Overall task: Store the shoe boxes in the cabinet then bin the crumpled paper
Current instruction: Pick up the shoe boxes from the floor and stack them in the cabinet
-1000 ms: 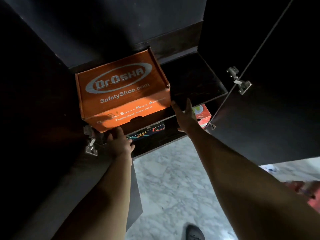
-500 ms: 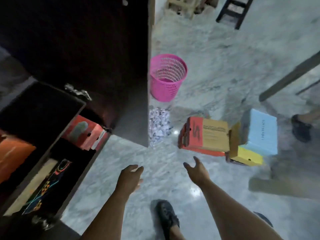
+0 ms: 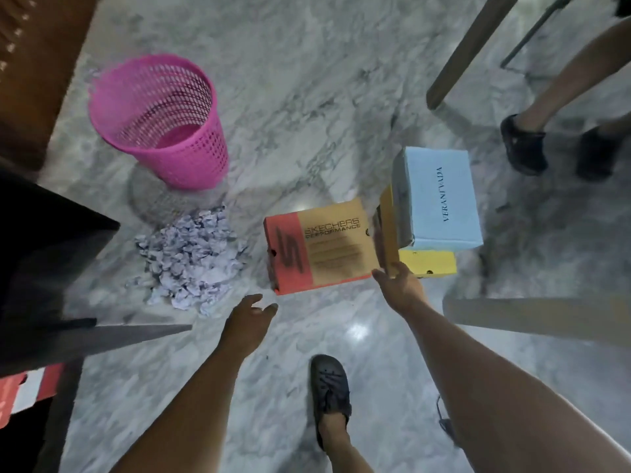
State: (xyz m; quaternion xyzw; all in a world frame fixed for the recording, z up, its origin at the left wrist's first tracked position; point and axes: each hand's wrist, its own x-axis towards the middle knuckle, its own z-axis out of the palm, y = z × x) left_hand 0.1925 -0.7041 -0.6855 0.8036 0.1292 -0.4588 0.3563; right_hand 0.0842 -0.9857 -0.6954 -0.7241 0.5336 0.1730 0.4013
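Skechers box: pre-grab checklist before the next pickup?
1. Left hand free, fingers relaxed: ok.
2. Right hand free, reaching at the box's near right corner: ok.
3. Skechers box lid closed, top bare: ok.
4. Clear of the blue box and yellow box stack: cannot tell, they look to be touching.
5. Crumpled paper apart from the box: ok.
6. Pink bin upright: ok.

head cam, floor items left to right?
pink basket → crumpled paper pile → Skechers box → light blue box, stacked on a yellow box → another person's feet at far right.
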